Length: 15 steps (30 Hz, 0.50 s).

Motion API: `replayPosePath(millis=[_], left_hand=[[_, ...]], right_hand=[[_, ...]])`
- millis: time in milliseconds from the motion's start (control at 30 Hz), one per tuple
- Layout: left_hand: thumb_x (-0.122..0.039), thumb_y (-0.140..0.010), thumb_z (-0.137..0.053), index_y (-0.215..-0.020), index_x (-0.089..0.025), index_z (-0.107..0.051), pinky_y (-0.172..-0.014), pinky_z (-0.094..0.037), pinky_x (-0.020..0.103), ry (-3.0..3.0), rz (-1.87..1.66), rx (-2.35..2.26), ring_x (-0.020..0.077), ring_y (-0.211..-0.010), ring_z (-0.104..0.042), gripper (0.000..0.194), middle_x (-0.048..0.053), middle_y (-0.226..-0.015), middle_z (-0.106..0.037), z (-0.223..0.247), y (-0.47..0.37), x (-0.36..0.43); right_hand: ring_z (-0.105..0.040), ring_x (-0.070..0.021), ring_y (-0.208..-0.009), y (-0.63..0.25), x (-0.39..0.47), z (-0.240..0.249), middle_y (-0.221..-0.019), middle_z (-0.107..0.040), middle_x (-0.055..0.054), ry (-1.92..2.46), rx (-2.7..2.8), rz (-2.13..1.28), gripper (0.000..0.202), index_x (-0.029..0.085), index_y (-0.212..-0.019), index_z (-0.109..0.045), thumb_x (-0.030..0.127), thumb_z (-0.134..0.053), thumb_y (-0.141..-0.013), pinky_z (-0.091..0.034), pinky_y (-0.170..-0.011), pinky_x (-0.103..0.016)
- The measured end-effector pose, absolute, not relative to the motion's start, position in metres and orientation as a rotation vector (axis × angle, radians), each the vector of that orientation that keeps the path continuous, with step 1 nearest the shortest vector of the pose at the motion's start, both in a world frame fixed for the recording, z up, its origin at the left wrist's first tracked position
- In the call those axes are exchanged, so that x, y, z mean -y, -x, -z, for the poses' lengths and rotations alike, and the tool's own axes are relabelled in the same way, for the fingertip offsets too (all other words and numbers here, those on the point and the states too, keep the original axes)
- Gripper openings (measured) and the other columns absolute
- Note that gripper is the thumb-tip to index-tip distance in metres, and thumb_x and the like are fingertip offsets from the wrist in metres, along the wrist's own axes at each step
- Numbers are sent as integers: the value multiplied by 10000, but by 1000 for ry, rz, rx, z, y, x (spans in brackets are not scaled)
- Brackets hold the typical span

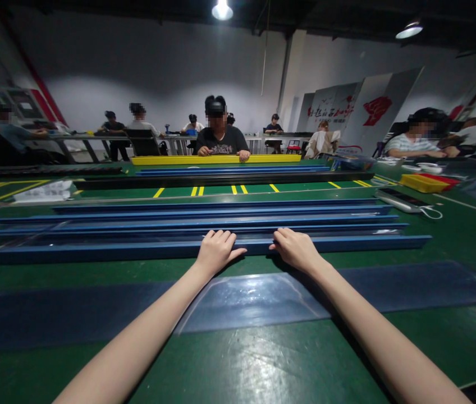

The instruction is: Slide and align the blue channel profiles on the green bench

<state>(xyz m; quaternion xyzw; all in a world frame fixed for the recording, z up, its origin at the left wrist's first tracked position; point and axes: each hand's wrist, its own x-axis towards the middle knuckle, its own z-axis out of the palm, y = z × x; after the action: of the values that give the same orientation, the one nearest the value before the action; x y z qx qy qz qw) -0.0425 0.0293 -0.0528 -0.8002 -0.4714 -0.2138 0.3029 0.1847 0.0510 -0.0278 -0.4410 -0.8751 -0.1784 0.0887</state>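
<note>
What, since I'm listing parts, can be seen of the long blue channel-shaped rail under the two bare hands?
The long, straight, blue channel-shaped rail lies crosswise on the green table, with a raised near wall. It looks smooth, perhaps plastic or coated metal. Its right end shows; the left runs out of the picture. The bare left hand and bare right hand rest on it, fingers curled over the near wall. Whether they grip is unclear.

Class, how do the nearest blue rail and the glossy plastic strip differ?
The blue rail has raised walls; the plastic strip lies flat.
The left hand and right hand are on the rail; neither touches the strip.
Both are long and lie on the green table.
</note>
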Motion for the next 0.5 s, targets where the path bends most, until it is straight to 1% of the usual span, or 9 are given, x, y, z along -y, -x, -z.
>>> replayPosePath(millis=[100, 267, 500], left_hand=[[-515, -826, -367, -753, -157, -548, -612, -294, 292, 2123, 559, 1240, 173, -677, -512, 408, 55, -705, -586, 52, 43, -29], [-508, -825, -374, -787, -151, -552, -615, -292, 291, 2151, 563, 1220, 180, -713, -514, 401, 61, -742, -590, 53, 42, -30], [-489, -812, -418, -749, -151, -530, -588, -282, 284, 2176, 540, 1198, 173, -697, -518, 362, 46, -733, -599, 55, 42, -32]], right_hand=[[-535, -150, -792, -190, -51, 24, -850, -588, -64, 1345, 2615, 510, 210, 168, -810, -510, 318, -373, -864, -273, -541, -239], [-548, -150, -776, -209, -54, 20, -845, -594, -42, 1477, 2576, 489, 194, 179, -783, -511, 328, -399, -841, -248, -506, -240], [-553, -161, -783, -215, -54, 19, -856, -600, -43, 1575, 2530, 487, 202, 184, -774, -517, 361, -429, -815, -252, -505, -236]])
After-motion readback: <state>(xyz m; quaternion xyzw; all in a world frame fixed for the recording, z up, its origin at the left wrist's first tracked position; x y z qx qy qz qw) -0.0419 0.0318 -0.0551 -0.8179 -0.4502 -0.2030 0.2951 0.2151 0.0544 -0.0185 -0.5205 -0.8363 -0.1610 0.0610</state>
